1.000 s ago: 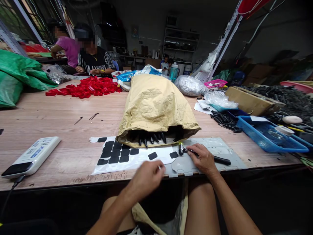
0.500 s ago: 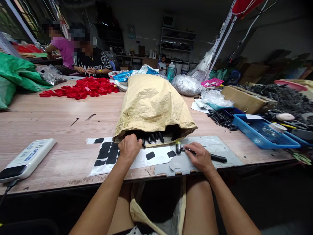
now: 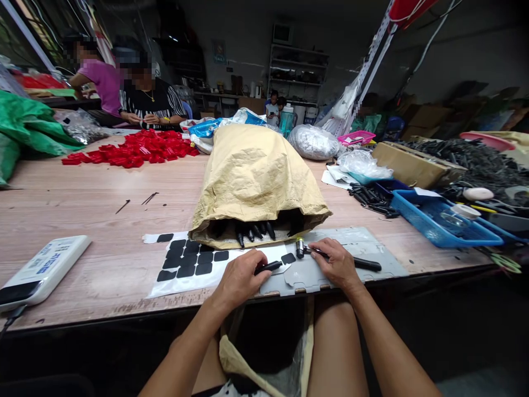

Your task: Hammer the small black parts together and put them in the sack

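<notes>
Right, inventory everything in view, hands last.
Wooden table: 1, brown, centre
Creased paper sack: 1, tan, table centre
Tapered pieces: several, black, sack's mouth
Rounded pads: many, black, on sheet
Thin sheet: 1, white, partly under sack
Flat board: 1, grey, right of sheet
Small hammer: 1, black handle, over board
Boxy device: 1, white, left
Plastic pieces: heap, red, far left
Draped bag: 1, green, left edge
Plastic trays: at least 2, blue, right
Clear bags, brown boxes: several, back right
Coworkers: 2, purple, striped tops, back left
Left hand: 1, bare, holding tapered piece
Right hand: 1, bare, on hammer
</notes>
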`<state>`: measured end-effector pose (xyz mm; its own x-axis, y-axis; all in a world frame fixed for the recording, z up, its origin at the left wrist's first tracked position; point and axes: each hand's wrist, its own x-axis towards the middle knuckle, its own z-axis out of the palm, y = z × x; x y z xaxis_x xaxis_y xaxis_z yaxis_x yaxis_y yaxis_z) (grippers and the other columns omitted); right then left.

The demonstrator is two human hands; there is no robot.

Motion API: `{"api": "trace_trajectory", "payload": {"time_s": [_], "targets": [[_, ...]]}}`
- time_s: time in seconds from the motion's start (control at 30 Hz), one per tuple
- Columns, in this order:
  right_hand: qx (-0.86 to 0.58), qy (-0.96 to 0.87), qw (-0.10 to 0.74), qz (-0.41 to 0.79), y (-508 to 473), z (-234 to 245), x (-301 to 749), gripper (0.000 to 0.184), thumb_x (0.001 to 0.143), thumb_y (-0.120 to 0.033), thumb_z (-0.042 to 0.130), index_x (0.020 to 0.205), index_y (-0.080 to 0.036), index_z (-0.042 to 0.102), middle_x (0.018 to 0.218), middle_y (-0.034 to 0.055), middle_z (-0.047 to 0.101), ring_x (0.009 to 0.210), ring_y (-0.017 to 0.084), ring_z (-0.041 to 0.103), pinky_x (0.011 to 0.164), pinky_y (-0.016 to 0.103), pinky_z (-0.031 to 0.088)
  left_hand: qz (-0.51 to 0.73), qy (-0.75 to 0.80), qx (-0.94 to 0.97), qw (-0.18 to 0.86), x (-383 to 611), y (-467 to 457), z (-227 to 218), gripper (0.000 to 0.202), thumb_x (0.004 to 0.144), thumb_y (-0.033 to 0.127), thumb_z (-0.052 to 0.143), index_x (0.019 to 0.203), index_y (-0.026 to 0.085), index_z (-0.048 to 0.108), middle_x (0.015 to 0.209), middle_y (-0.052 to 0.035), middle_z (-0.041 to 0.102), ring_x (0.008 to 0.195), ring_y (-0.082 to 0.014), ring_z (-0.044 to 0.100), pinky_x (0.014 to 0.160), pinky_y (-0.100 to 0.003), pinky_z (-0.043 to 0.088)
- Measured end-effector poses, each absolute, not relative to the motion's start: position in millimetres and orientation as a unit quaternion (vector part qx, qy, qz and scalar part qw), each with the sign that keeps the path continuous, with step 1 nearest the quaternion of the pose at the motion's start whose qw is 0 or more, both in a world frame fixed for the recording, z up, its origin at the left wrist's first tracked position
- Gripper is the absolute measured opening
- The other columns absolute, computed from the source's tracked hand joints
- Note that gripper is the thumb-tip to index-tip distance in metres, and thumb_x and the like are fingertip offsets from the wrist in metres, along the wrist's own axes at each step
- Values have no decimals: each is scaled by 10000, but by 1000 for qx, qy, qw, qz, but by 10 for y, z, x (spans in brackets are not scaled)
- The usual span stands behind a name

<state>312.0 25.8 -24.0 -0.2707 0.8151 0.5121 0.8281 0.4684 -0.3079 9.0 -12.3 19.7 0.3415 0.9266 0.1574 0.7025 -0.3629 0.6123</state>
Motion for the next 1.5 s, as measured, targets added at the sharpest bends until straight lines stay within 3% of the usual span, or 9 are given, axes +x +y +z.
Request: {"api": "trace_trajectory", "payload": {"time_s": [0.33,0.6,0.93,1.1,1.27,1.5], "targets": [[-501,-811,302,-16,257,-167,3106,226,946,-287,526,1086,-284,703,944,35,681,909,202,623,811,346,526,275,513,776,245,108,-16,34,163,766,288,712,919,241,682,878,14,654,813,-163,603,728,-266,424],[-440,-809,388,34,-60,217,2714,318,969,-227,505,1251,-293,636,1063,61,681,1010,208,640,903,356,540,297,504,764,273,89,-5,24,168,715,212,719,882,236,728,864,16,667,824,-161,618,743,-259,443],[-388,-833,388,77,-310,271,2260,364,961,-166,501,1269,-310,632,1017,59,685,951,194,650,806,330,559,298,499,760,291,76,-9,34,118,742,242,728,857,220,746,814,14,616,783,-152,577,702,-250,408],[-405,-851,331,51,-329,258,2249,358,961,-145,482,1229,-298,664,950,53,683,902,183,644,777,310,552,306,493,763,286,76,-3,25,90,754,225,716,838,221,748,791,16,598,774,-147,565,688,-244,395],[-412,-816,401,62,-335,289,2307,344,960,-160,511,1250,-285,645,1007,59,679,943,182,642,818,313,544,305,499,754,300,80,0,15,155,734,213,732,887,219,758,836,12,632,803,-152,592,737,-253,418],[-431,-823,368,47,-272,171,2436,311,957,-155,523,1207,-275,663,983,39,680,930,169,634,816,293,522,305,498,761,282,86,2,0,148,743,225,727,890,220,747,836,5,628,822,-164,596,735,-259,421]]}}
